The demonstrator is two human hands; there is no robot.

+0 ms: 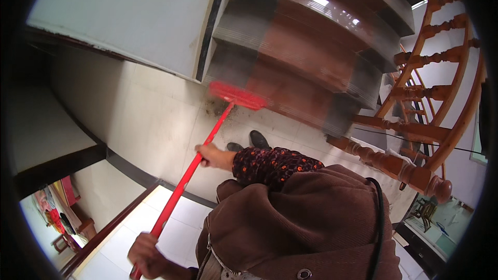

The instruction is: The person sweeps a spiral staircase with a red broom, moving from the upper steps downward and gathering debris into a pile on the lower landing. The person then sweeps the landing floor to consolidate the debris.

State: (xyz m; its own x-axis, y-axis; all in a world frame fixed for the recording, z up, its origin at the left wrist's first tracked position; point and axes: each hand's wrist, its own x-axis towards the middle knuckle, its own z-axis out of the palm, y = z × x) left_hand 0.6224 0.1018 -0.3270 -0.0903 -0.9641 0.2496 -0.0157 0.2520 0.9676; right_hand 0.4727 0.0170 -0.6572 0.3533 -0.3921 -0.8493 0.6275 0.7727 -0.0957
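Both hands hold a red broom (pixel 183 179) by its long handle. My left hand (pixel 148 254) grips near the handle's upper end, at the lower left. Farther down, around mid-handle, my right hand (pixel 212 154) is closed on it, its arm in a dark floral sleeve (pixel 276 165). The broom head (pixel 238 96), with red bristles, is slightly blurred in front of the bottom stair. Beside it, dark dirt (pixel 216 109) is scattered on the pale tiled floor (pixel 163 105). Whether the bristles touch the stair cannot be made out.
Stone stairs (pixel 299 85) in grey and reddish brown rise ahead, with a turned wooden banister (pixel 393 163) on the right. A white wall (pixel 128 15) borders them on the left. My dark shoes (pixel 258 139) stand near the bottom stair. A doorway frame (pixel 113 229) lies at lower left.
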